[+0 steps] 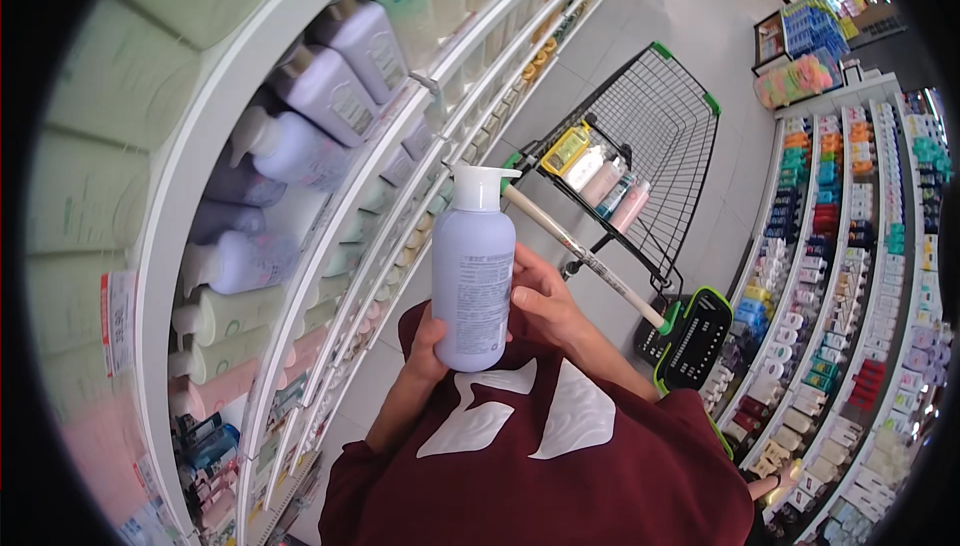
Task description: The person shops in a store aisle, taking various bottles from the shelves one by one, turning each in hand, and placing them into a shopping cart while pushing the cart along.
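Observation:
A lavender pump bottle [474, 283] with a white pump head [478, 187] stands upright before my chest, its back label of small print facing me. My left hand [426, 347] grips it low on the left, thumb along its side. From the right, my right hand [546, 297] holds it with the thumb at its edge; the other fingers are partly hidden behind it. On the shelf to the left lie matching lavender pump bottles [304, 152], with square lavender bottles [330, 92] beside them.
A black wire shopping cart [675, 133] with a pale handle [585, 255] stands ahead. Its fold-down section carries several bottles, including a yellow one [568, 147] and a pink one [630, 206]. Stocked shelves [814, 276] line the right, where another person's hand [784, 477] touches products.

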{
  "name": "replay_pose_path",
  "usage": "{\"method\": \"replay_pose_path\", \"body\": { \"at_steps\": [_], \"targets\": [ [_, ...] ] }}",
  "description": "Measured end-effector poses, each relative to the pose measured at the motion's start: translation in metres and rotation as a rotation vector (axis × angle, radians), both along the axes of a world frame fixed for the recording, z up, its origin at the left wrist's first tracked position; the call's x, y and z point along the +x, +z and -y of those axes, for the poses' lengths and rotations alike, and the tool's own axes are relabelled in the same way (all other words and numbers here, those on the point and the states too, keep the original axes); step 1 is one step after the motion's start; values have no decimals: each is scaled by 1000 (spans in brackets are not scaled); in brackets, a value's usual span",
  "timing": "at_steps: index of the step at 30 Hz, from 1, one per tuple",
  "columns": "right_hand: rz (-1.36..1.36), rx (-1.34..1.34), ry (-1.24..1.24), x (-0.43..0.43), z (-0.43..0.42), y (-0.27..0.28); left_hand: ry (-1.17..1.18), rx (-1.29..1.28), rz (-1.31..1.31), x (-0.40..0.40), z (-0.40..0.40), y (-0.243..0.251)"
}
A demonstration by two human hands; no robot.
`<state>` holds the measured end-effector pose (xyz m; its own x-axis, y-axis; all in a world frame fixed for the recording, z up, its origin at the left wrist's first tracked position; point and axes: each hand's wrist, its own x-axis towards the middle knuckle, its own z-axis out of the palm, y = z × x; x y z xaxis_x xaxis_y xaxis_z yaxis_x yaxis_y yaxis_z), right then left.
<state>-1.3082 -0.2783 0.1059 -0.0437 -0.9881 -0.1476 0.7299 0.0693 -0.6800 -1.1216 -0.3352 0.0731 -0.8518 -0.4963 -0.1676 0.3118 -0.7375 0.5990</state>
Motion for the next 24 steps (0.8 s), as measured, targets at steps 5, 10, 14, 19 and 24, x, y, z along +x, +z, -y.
{"method": "replay_pose_path", "body": {
  "at_steps": [5, 10, 14, 19, 24],
  "targets": [
    [304, 6, 254, -30, -16, -30, -175, 115, -8, -40, -3, 14],
    [435, 27, -9, -65, -10, -46, -56, -181, 494, -86, -1, -5],
    [351, 290, -303, -128, -13, -61, -239, -1097, 925, -157, 42, 21],
    [-50, 579, -541, -209, -23, -106, -103, -1300, 966, -224, 62, -67],
    [-47, 749, -574, -269, -34, -147, -77, -1772, 1172, -273, 74, -135]
  ]
}}
